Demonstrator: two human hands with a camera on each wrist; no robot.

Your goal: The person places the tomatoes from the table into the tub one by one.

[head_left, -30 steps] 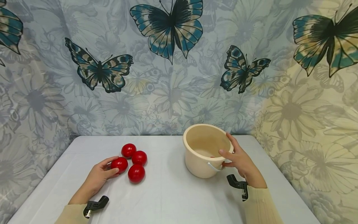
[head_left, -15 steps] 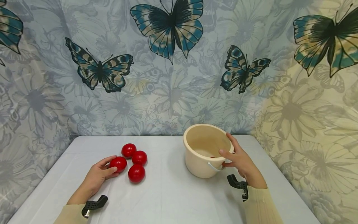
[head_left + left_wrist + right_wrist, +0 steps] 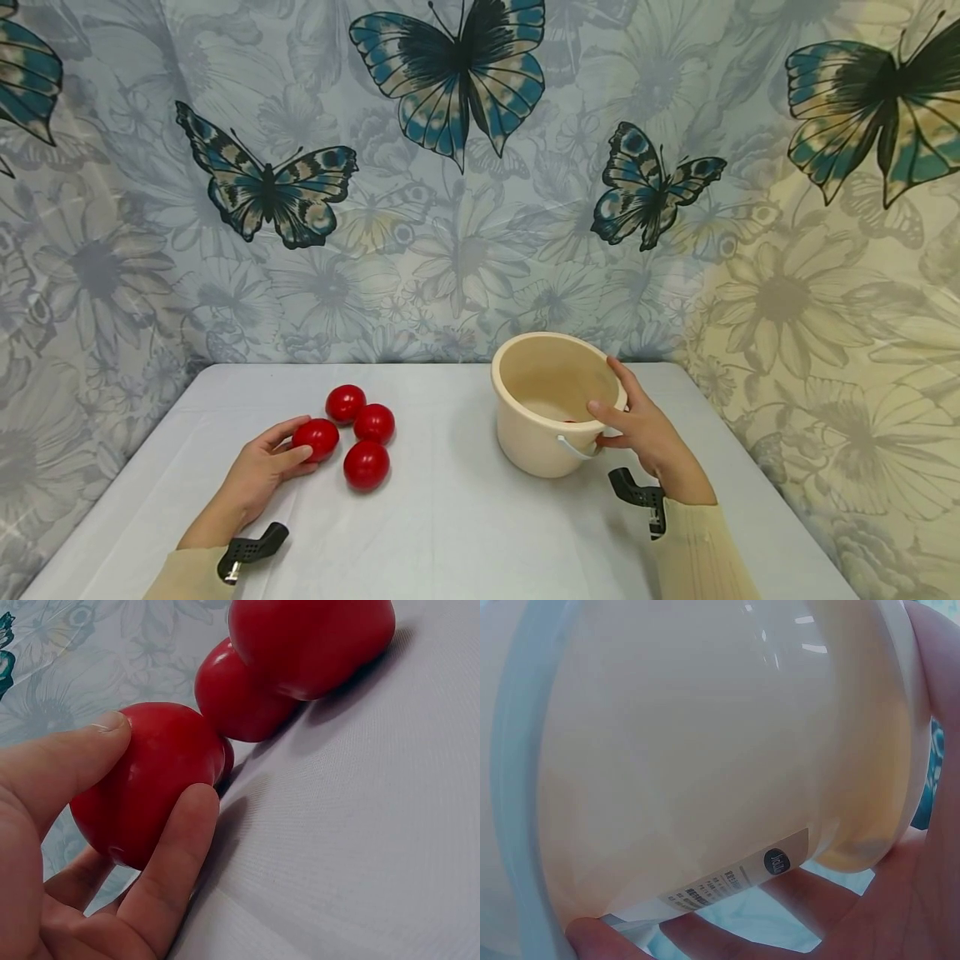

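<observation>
The patterned cloth (image 3: 465, 275) behind and the white table (image 3: 450, 533) had not moved. Toward the table's far right corner stood the cream bucket (image 3: 532, 442), upright and in the same spot throughout. At its right rim the right hand (image 3: 651, 433) held its place, fingers grasping the rim, which seemed to keep the bucket steady. The left hand (image 3: 262, 471) had shifted slightly toward the table's left edge, thumb and fingers curled round one red ball (image 3: 315, 435). That ball had come with it, away from three others: a far ball (image 3: 346, 403), a middle ball (image 3: 374, 423) and a near ball (image 3: 367, 465), all resting toward the far left corner, none displaced. The small move appeared to single out the held ball from its neighbours; whether it had left the tabletop could not be told. The pale handle (image 3: 574, 450) hung down the bucket's near side. Smallest of all, a red patch (image 3: 569, 422) showed inside the bucket, too little of it visible to identify.
</observation>
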